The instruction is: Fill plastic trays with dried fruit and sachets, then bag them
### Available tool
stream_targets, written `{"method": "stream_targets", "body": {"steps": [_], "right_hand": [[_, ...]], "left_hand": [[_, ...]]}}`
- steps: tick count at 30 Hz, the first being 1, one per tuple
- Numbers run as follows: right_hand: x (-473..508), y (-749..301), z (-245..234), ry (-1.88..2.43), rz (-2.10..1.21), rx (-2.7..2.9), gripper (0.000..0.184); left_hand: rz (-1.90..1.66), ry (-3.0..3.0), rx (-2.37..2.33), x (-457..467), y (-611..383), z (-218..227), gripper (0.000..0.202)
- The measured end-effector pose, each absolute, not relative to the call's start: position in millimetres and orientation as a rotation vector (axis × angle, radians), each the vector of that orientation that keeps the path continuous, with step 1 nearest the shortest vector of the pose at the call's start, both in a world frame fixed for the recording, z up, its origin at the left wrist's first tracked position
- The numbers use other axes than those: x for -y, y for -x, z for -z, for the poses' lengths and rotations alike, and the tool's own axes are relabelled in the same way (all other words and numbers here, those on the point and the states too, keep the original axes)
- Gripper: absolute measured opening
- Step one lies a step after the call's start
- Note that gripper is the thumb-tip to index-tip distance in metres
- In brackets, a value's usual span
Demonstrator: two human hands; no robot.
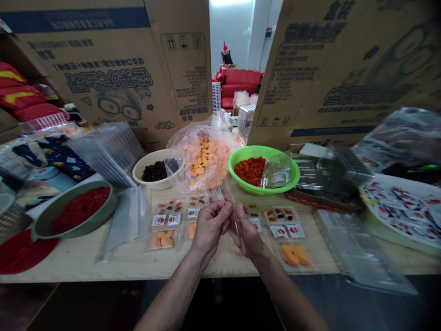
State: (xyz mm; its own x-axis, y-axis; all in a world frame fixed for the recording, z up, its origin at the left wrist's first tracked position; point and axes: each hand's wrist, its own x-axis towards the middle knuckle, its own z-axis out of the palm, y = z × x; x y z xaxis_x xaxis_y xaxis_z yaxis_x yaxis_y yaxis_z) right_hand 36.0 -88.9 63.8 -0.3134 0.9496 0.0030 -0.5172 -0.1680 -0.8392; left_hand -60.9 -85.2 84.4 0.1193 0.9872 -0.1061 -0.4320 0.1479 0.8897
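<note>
My left hand (210, 226) and my right hand (245, 229) are raised together over the middle of the wooden table, pinching a thin clear plastic bag (234, 221) between them. Below them lie clear compartment trays (168, 225) (283, 235) holding orange slices, sachets and small dark-and-orange pieces. Just beyond my hands stand a beige bowl of raisins (155, 171), a clear bag of orange dried fruit (203, 158), and a green plastic bowl of red-orange dried fruit (263, 171) with a small clear packet resting on its contents.
A grey-green bowl of red fruit pieces (74, 210) sits at the left, beside stacked clear plastic sheets (110, 154). A white tray of sachets (403, 212) and a clear plastic tray stack (358, 248) lie at the right. Large cardboard boxes (103, 69) stand behind the table.
</note>
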Motion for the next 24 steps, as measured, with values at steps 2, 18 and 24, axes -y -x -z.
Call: {"method": "stream_targets", "body": {"steps": [2, 18, 24], "right_hand": [[89, -35, -63, 0.683, -1.703, 0.938, 0.063], [80, -57, -59, 0.833, -1.414, 0.800, 0.035], [40, -140, -78, 1.257, -1.048, 0.938, 0.033]], "left_hand": [[-1.226, -0.848, -0.898, 85, 61, -84, 0.038], [-1.024, -1.200, -0.876, 70, 54, -93, 0.039], [-1.121, -1.115, -0.667, 37, 25, -104, 0.034]]}}
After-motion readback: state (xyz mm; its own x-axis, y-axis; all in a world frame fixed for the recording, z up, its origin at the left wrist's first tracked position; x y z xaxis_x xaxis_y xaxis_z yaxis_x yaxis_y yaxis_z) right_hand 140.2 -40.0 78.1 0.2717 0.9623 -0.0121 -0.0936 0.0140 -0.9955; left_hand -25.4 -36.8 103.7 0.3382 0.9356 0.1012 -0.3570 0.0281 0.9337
